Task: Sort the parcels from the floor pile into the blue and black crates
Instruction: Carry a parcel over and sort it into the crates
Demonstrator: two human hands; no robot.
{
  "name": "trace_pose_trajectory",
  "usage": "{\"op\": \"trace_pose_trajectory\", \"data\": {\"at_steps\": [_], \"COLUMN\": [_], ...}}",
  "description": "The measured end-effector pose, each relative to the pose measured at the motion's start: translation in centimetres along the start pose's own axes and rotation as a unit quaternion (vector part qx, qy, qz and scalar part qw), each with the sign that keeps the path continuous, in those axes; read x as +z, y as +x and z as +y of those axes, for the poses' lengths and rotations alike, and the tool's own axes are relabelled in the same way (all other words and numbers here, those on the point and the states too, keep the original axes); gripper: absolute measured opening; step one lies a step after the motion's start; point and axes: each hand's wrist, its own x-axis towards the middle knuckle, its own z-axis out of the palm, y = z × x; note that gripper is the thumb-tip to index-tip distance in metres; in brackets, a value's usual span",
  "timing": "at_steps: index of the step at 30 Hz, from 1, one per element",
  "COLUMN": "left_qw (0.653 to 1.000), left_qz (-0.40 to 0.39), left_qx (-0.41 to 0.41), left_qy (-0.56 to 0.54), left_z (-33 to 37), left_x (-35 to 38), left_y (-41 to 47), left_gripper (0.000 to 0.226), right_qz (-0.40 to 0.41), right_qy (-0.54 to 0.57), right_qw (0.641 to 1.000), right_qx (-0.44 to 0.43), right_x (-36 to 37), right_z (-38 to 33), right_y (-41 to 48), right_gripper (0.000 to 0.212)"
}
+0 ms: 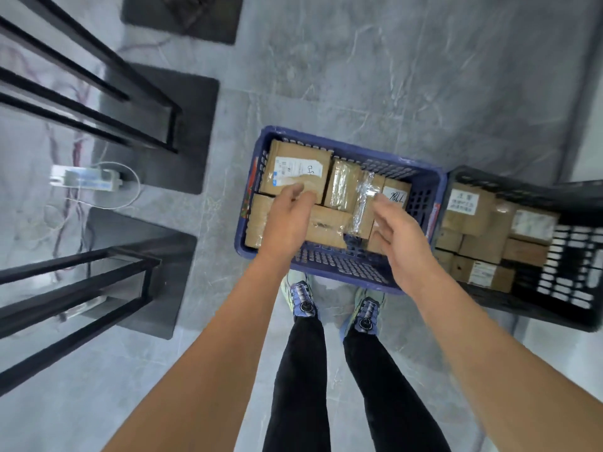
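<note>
The parcels [295,168] lie packed in the blue crate [342,269], with more in the black crate [561,288] just beside it; I judge them light, stiff cardboard, best taken by opposite edges; the film-wrapped parcel [363,203] may be slippery. My left hand [288,216] and right hand [399,233] hover over them, fingers loose, holding nothing.

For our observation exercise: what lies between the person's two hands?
In the head view, a brown parcel and a clear-wrapped packet lie between the left hand and right hand, inside the blue crate.
</note>
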Motion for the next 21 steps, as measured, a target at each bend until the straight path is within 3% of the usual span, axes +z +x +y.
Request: {"op": "trace_pose_trajectory", "data": {"at_steps": [6, 10, 13, 18, 21], "left_qw": [0.996, 0.990, 0.981, 0.968, 0.960], "left_qz": [0.016, 0.022, 0.034, 0.083, 0.105], "left_qx": [0.072, 0.126, 0.179, 0.206, 0.212], "left_qy": [-0.049, -0.059, -0.063, -0.117, -0.151], "left_z": [9.5, 14.7, 17.0, 19.1, 19.9], "left_x": [-5.1, -8.5, -10.7, -13.4, -14.5], "left_y": [-9.1, -15.4, -20.1, -27.9, -32.5], "left_gripper": [0.042, 0.044, 0.044, 0.064, 0.059], "right_qz": [-0.008, -0.026, -0.060, -0.117, -0.167], "right_qy": [-0.005, -0.011, -0.026, -0.046, -0.075], "right_qw": [0.996, 0.989, 0.979, 0.958, 0.942], "right_qx": [-0.088, -0.145, -0.192, -0.256, -0.281], "right_x": [1.3, 2.4, 3.4, 5.0, 5.7], "right_z": [-10.8, -16.7, -20.3, -24.6, -26.6], "right_y": [-9.5, -15.7, -20.4, -26.7, -29.9], "right_gripper": [0.071, 0.056, 0.057, 0.058, 0.060]}}
